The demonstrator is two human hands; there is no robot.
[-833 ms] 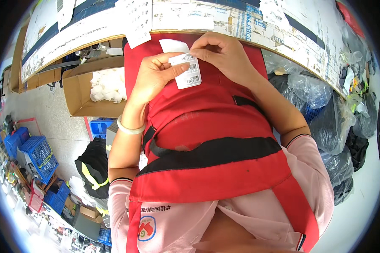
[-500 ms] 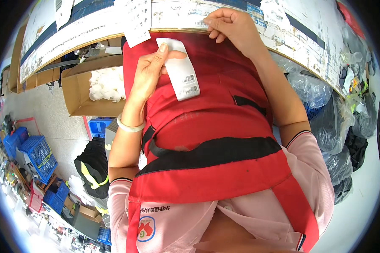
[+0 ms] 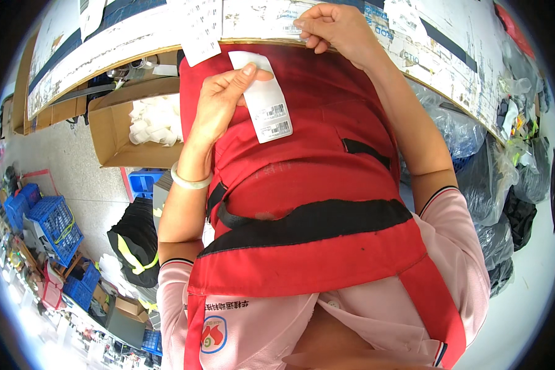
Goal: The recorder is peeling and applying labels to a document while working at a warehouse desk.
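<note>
My left hand point(image 3: 223, 102), a pale bangle on its wrist, pinches a strip of white barcode labels point(image 3: 264, 102) between thumb and fingers. The strip hangs down in front of my red apron point(image 3: 314, 154), its printed end lowest. At the table's front edge, my right hand point(image 3: 342, 34) has thumb and forefinger pressed together, the other fingers curled. Whether something small is in that pinch cannot be made out. Beside its fingertips a small barcode label point(image 3: 290, 28) shows on the worn white table point(image 3: 253, 21). Another label strip point(image 3: 198, 34) hangs over the edge, left of centre.
Under the table at left, an open cardboard box point(image 3: 111, 132) holds crumpled whitish paper pieces point(image 3: 154, 123). Blue crates point(image 3: 58, 225) and a black bundle with a yellow-green band point(image 3: 132, 246) stand at left. Filled plastic bags point(image 3: 481, 179) crowd the right side.
My right hand has shifted slightly up and left along the table edge. My left hand and its label strip have risen a little.
</note>
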